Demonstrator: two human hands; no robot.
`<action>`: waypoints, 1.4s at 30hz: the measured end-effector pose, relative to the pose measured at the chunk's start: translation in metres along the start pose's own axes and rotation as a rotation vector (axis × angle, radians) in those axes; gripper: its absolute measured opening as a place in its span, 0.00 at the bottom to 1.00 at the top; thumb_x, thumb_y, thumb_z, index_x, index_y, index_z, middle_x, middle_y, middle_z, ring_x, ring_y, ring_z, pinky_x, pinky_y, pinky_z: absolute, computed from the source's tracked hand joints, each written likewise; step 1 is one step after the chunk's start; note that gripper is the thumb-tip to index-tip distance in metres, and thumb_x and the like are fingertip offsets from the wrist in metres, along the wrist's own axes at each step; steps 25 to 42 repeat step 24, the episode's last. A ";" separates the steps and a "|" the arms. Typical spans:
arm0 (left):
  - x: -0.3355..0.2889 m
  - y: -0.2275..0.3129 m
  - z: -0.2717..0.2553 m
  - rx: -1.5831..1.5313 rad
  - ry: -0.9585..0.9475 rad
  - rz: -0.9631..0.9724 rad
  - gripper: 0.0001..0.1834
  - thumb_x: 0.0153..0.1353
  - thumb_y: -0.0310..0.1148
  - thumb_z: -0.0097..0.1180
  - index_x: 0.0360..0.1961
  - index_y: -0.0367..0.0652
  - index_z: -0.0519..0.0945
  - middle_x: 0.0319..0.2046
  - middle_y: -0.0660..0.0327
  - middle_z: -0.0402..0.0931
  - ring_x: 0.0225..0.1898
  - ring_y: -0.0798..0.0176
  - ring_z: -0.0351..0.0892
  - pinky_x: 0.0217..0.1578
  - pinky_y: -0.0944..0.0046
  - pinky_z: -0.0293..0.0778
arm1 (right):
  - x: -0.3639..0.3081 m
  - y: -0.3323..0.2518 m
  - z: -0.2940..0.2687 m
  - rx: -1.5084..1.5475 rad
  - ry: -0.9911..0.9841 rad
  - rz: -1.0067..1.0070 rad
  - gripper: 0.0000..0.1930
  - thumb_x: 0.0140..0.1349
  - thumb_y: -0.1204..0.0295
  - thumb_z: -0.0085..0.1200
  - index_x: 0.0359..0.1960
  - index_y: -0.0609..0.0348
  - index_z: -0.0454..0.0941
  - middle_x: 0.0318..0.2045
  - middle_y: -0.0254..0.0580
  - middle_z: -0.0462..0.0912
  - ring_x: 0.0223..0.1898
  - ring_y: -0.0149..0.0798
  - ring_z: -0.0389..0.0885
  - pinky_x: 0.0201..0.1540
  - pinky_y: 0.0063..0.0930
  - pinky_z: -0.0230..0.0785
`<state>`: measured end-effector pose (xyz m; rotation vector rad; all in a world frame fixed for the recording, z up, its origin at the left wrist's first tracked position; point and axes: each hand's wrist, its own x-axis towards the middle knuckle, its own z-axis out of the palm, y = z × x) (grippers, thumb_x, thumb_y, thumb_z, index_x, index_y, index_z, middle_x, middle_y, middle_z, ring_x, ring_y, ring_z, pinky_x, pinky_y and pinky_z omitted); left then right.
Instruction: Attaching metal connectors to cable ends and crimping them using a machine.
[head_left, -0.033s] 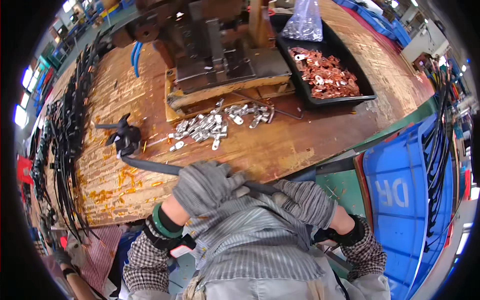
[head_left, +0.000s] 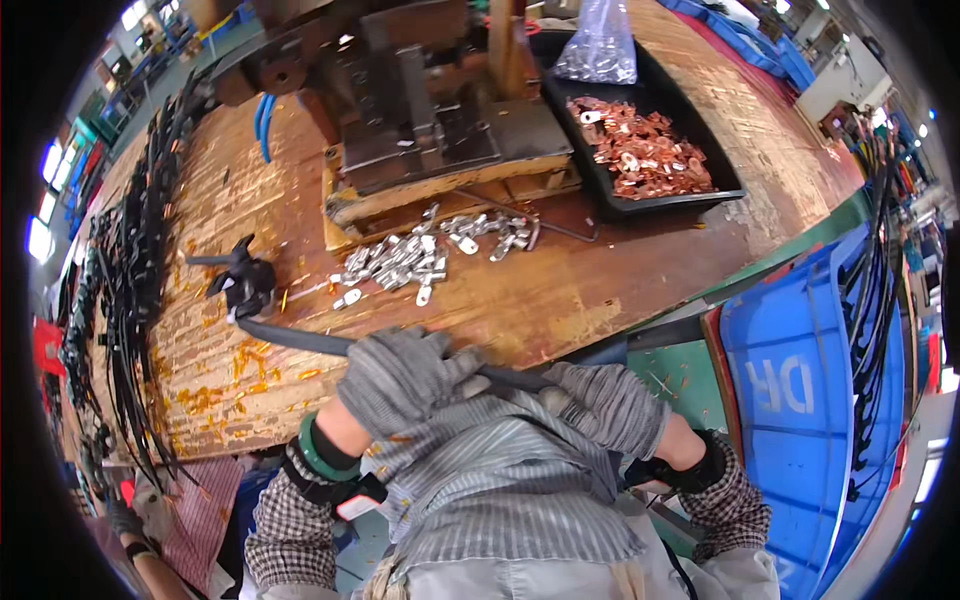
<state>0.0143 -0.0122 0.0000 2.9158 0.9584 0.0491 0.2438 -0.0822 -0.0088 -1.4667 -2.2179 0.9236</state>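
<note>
A dark flexible strip [head_left: 300, 338], perhaps a cable or sleeving, runs from a black taped-looking clump [head_left: 247, 283] on the bench to my gloved hands. My left hand [head_left: 400, 382], in a grey knit glove, is closed over it at the bench's front edge. Farther right, my right hand [head_left: 612, 405], gloved alike, pinches the strip between thumb and fingers. Between the hands the strip passes just above my striped apron [head_left: 510, 480]; whatever lies under the palms is hidden. Silver cable lugs [head_left: 395, 262] lie in a loose pile beyond my left hand.
A dark metal press [head_left: 440, 130] stands on a yellowish base behind the lugs. Right of it, a black tray [head_left: 690, 204] holds copper pieces [head_left: 650, 155] and a clear plastic bag [head_left: 600, 50]. Black cables [head_left: 125, 290] line the left side. A blue crate [head_left: 780, 330] stands right; another person's gloved hand [head_left: 123, 515] shows lower left.
The whole view has shifted very slightly, so the bench things sit a little farther left. Both hands keep their hold on the strip.
</note>
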 end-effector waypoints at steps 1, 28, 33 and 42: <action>0.001 0.002 -0.002 0.006 0.009 0.023 0.17 0.54 0.52 0.46 0.36 0.54 0.76 0.25 0.62 0.74 0.23 0.58 0.74 0.20 0.59 0.68 | -0.001 0.004 -0.001 -0.007 0.022 0.011 0.18 0.60 0.60 0.40 0.40 0.64 0.70 0.29 0.54 0.76 0.33 0.52 0.75 0.38 0.39 0.67; 0.050 -0.025 -0.011 0.024 0.095 -0.186 0.12 0.57 0.42 0.46 0.42 0.54 0.74 0.24 0.59 0.74 0.23 0.55 0.74 0.21 0.58 0.68 | 0.104 0.048 -0.030 -0.208 0.391 -0.355 0.11 0.54 0.62 0.48 0.31 0.54 0.75 0.22 0.38 0.77 0.26 0.38 0.77 0.24 0.33 0.69; 0.050 -0.025 -0.011 0.024 0.095 -0.186 0.12 0.57 0.42 0.46 0.42 0.54 0.74 0.24 0.59 0.74 0.23 0.55 0.74 0.21 0.58 0.68 | 0.104 0.048 -0.030 -0.208 0.391 -0.355 0.11 0.54 0.62 0.48 0.31 0.54 0.75 0.22 0.38 0.77 0.26 0.38 0.77 0.24 0.33 0.69; 0.050 -0.025 -0.011 0.024 0.095 -0.186 0.12 0.57 0.42 0.46 0.42 0.54 0.74 0.24 0.59 0.74 0.23 0.55 0.74 0.21 0.58 0.68 | 0.104 0.048 -0.030 -0.208 0.391 -0.355 0.11 0.54 0.62 0.48 0.31 0.54 0.75 0.22 0.38 0.77 0.26 0.38 0.77 0.24 0.33 0.69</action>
